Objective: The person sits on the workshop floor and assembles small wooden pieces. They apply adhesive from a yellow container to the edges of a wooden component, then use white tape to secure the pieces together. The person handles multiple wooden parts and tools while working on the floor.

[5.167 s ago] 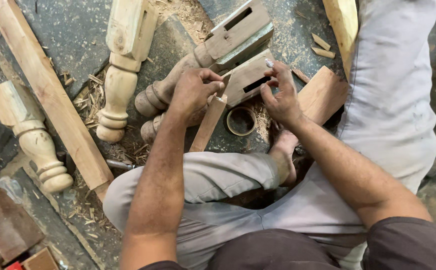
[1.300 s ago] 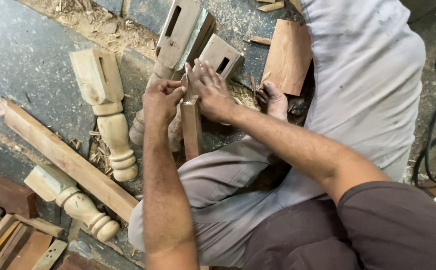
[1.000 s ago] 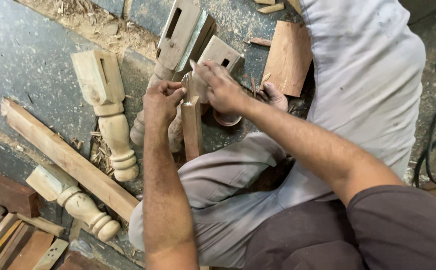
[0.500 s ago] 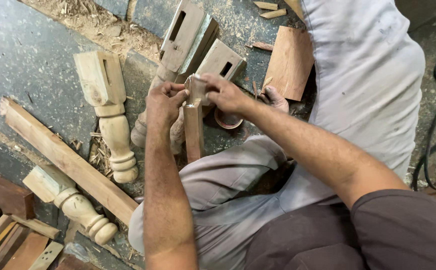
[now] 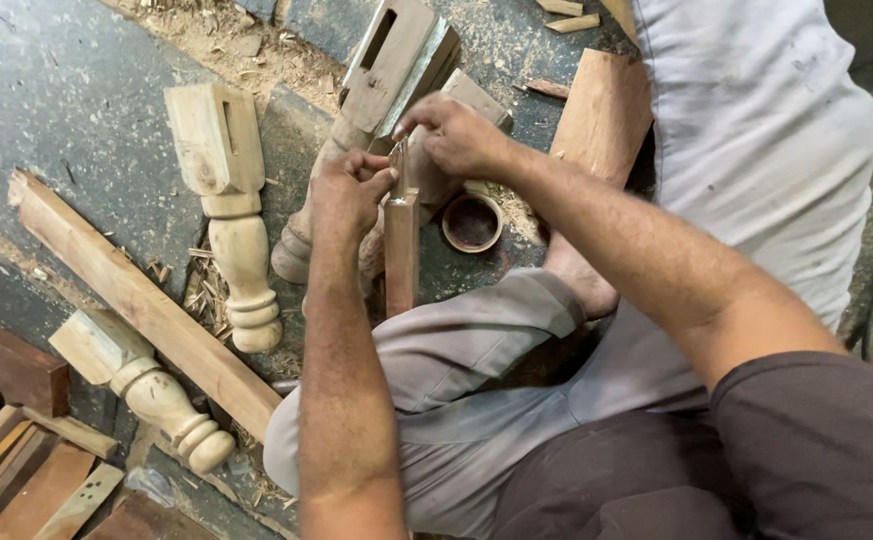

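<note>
Both hands on the rail end, over the floor.

I see L hand (image 5: 349,190) w/ clenched grip on the top of the upright rail (image 5: 401,250); its lower end sits by my knee. R hand (image 5: 456,135) pinches a thin piece at the rail's tip, too small to tell what. Just right of the rail: round tin (image 5: 471,222) on the floor (image 5: 66,90). Behind the hands lie two mortised legs (image 5: 381,75); a turned leg (image 5: 228,215) lies well left.
</note>
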Demonstrator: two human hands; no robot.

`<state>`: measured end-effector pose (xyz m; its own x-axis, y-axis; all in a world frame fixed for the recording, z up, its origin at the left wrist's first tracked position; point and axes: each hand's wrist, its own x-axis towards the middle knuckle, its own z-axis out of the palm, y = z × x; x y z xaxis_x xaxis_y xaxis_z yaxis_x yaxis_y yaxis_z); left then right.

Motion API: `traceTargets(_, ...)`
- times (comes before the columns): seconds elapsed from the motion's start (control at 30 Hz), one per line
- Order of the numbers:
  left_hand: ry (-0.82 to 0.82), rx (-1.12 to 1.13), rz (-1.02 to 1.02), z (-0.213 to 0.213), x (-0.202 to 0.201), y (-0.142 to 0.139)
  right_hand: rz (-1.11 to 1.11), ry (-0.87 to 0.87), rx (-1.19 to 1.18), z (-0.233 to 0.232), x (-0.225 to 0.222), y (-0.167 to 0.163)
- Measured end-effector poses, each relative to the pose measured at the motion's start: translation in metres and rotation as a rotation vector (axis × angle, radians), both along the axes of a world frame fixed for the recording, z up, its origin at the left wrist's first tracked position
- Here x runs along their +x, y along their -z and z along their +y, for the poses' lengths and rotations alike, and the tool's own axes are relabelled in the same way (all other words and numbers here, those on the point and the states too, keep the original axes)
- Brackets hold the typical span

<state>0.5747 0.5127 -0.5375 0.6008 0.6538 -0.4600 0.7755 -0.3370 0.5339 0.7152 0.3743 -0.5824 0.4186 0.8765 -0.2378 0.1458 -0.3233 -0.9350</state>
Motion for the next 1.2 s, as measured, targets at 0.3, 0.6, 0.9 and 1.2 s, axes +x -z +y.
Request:
traceTargets(0.3,-0.057,-0.023,0.06,-0.002,0.003,0.003,-0.561,-0.194,-0.109,0.011,-0.007,-0.023)
traceTargets(0.6,0.017,-0.041,-0.119,0.007,-0.001,0.032,-0.68,-0.156,-0.034,0.0,-0.018,-0.034)
traceTargets(0.9,-0.009,-0.034,-0.108,0.002,0.004,0.021,-0.386,0.068,0.091,-0.015,-0.01,-0.007)
traceTargets(1.2,-0.052,-0.021,0.007,0.0,0.009,0.012,0.954,0.446,0.072,-0.024,-0.043,0.019)
